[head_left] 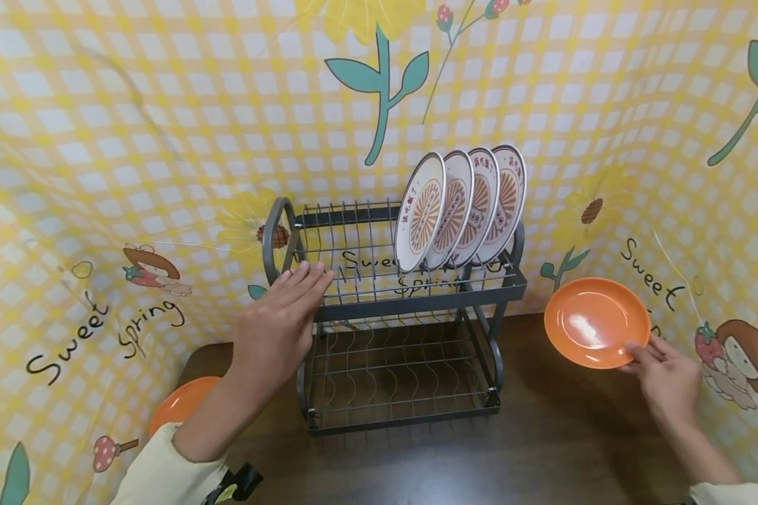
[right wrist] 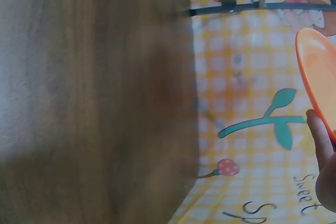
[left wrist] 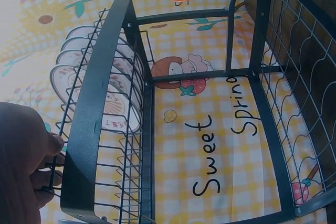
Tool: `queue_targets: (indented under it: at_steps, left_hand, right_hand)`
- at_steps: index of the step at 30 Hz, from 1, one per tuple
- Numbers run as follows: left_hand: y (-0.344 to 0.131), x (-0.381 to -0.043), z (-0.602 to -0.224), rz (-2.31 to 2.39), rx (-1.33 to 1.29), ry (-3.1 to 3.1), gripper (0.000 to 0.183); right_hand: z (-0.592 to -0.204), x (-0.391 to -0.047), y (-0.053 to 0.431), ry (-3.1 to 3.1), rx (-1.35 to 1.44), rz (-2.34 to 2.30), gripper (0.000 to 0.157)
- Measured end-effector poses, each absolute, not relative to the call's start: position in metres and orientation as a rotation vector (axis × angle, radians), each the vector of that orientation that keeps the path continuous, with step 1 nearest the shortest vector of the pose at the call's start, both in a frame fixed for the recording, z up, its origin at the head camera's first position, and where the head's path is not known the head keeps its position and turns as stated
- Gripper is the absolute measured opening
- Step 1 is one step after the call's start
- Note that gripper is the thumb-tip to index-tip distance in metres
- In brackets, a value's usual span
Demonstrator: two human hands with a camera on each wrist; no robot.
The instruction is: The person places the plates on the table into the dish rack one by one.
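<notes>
My right hand pinches the rim of a round orange plate, thumb on its glossy face, held to the right of the rack. The same plate shows at the edge of the right wrist view. My left hand lies over the front left of the upper tier of a dark grey two-tier dish rack, its fingers stretched out onto the wires. In the left wrist view the fingertips touch the wires. Several white patterned plates stand on edge at the right of that tier.
Partly behind my left forearm, another orange item lies at the left of the brown wooden table. The rack's lower tier has wavy wires. A yellow checked cloth lines the back and both sides.
</notes>
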State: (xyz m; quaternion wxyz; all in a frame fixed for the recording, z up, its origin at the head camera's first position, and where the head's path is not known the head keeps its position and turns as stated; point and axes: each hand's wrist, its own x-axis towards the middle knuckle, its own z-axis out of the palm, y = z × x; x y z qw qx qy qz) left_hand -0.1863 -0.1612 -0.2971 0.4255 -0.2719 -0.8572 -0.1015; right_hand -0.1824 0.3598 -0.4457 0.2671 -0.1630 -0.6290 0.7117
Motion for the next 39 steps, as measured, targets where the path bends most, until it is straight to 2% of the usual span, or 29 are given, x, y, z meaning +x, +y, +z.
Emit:
queue_targets:
  at_steps: [3,19,39]
  left_hand:
    - [-0.161,-0.186,-0.297,-0.259,-0.679,-2.144,0.035]
    - [-0.161,-0.186,-0.298,-0.248,-0.678,-2.145,0.039]
    - [-0.16,-0.187,-0.299,-0.25,-0.653,-2.134,0.034]
  right_hand:
    - [-0.436,-0.181,0.354,-1.632,-0.418,1.934,0.037]
    - [-0.404,-0.174,0.326,-1.479,-0.073,1.899,0.041]
    - [-0.347,-0.146,0.27,-1.409,0.27,1.915,0.041]
